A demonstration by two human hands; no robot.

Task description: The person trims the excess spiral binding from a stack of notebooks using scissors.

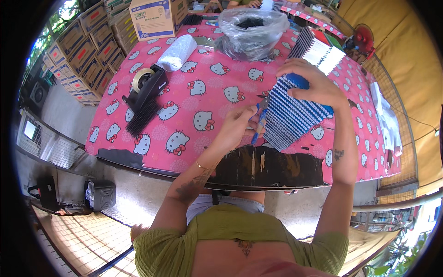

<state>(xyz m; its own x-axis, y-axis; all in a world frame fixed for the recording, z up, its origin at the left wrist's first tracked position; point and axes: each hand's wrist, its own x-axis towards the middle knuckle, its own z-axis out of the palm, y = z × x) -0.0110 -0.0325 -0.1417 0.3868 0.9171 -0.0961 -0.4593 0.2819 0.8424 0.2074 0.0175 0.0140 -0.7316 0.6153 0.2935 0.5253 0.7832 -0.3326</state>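
"One question: what could go wrong?"

"The left hand [242, 122] is closed around the blue-handled scissors [261, 121]; if the right hand [315, 84] slackened, the blue-and-white ridged sheet [295, 113] might shift and snag on them."

"And where is that sheet?"

"Just right of the scissors, over the desk [184, 128], running outward beneath the right hand, which clasps its far part, thumb apart from fingers."

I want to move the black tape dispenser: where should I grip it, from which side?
Probably its black body, from above and the right: pink tablecloth lies beside that flank, while the tape roll sits exposed upper left and a bristly black strip lies by the lower end.
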